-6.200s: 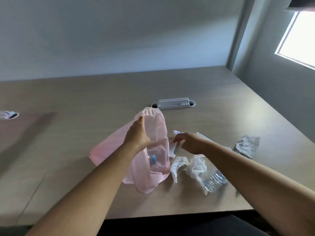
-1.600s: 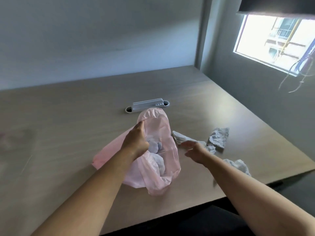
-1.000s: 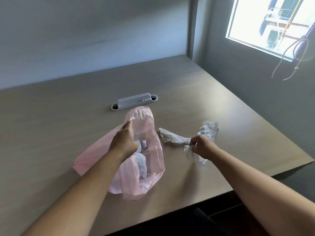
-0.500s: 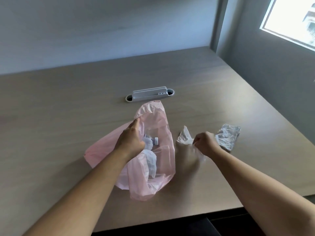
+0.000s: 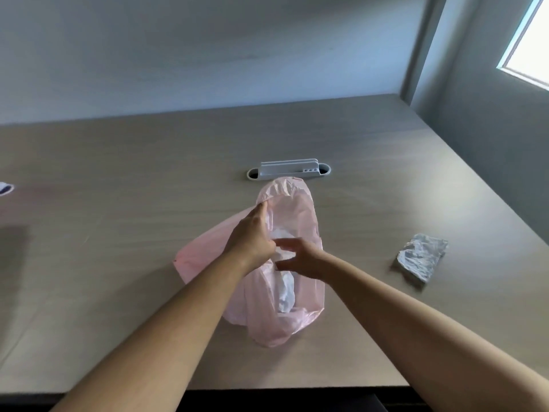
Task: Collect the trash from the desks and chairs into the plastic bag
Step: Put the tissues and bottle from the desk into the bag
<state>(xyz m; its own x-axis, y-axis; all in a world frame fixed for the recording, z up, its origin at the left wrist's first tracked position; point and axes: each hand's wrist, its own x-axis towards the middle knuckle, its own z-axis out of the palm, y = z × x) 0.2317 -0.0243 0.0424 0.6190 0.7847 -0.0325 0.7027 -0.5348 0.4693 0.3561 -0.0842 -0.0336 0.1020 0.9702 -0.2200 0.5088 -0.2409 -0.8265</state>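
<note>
Your left hand (image 5: 252, 233) is pinching the pink bag (image 5: 292, 209) mouth open while your right hand (image 5: 300, 258) sits spread-fingered and empty over it, so loosen that pinch and the mouth flops shut before the crumpled wrapper (image 5: 421, 257), off to the right on the desk (image 5: 118, 233), gets in.

Office: long desk (image 5: 118, 263) with built-in cable grommet (image 5: 288, 171)

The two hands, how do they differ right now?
The left hand is closed on the rim of the pink plastic bag, holding its mouth up; the right hand is open, fingers spread at the mouth, gripping nothing visible. The left looks sharp, the right motion-blurred. Both are bare and meet at the bag.
</note>
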